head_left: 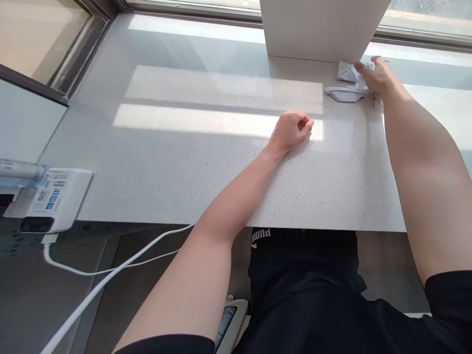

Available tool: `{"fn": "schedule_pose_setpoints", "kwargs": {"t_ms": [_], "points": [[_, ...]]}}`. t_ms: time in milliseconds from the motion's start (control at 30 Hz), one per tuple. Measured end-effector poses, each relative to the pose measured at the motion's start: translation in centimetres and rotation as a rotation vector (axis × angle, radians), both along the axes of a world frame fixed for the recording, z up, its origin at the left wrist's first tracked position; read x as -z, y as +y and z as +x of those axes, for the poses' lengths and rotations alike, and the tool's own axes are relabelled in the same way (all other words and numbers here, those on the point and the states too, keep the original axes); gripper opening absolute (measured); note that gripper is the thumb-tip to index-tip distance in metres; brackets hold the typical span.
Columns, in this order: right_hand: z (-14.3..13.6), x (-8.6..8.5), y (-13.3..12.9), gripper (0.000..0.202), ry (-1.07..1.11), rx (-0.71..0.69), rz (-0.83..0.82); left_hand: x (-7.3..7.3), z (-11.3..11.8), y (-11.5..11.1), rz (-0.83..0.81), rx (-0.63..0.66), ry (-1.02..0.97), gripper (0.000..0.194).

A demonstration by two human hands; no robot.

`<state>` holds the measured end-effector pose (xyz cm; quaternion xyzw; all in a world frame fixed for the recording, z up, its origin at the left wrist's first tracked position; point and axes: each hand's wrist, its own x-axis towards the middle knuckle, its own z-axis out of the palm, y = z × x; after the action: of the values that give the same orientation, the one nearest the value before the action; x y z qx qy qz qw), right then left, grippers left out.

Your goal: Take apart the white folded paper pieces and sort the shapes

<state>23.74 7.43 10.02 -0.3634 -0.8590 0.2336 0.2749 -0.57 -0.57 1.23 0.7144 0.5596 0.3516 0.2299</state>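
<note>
Several folded white paper pieces lie at the back right of the speckled white counter. One is a squarish folded piece (347,72) with crease lines; in front of it lies a boat-like folded piece (345,94). My right hand (376,76) reaches over the pieces, thumb and fingers apart, beside the squarish one; part of the paper is hidden under it. My left hand (293,130) rests on the counter near the middle, its fingers curled into a loose fist with nothing visible inside.
A tall white panel (320,29) stands behind the paper pieces. At the left edge of the counter (147,172) sits a white power bank (61,199) with a white cable (106,280) running below. Window frames border the back and left.
</note>
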Motion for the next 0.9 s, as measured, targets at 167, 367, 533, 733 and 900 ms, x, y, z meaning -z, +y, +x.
{"fn": "schedule_pose_setpoints", "kwargs": {"t_ms": [167, 367, 533, 733, 900], "points": [[1.2, 2.2, 5.6, 0.072, -0.037, 0.014, 0.024, 0.1, -0.1, 0.0, 0.019, -0.004, 0.008, 0.033], [4.5, 5.4, 11.2, 0.083, -0.280, 0.280, -0.054, 0.6, -0.3, 0.5, 0.031, -0.019, 0.008, 0.032], [3.7, 6.0, 7.3, 0.069, -0.259, 0.018, -0.092, 0.3, -0.3, 0.8, 0.042, -0.059, 0.025, 0.026], [0.5, 4.2, 0.5, 0.080, -0.287, -0.197, -0.113, -0.9, -0.2, 0.7, 0.058, -0.182, 0.033, 0.036], [2.8, 3.8, -0.1, 0.097, -0.247, 0.104, 0.000, 0.7, -0.5, 1.4, 0.056, -0.170, 0.046, 0.065]]}}
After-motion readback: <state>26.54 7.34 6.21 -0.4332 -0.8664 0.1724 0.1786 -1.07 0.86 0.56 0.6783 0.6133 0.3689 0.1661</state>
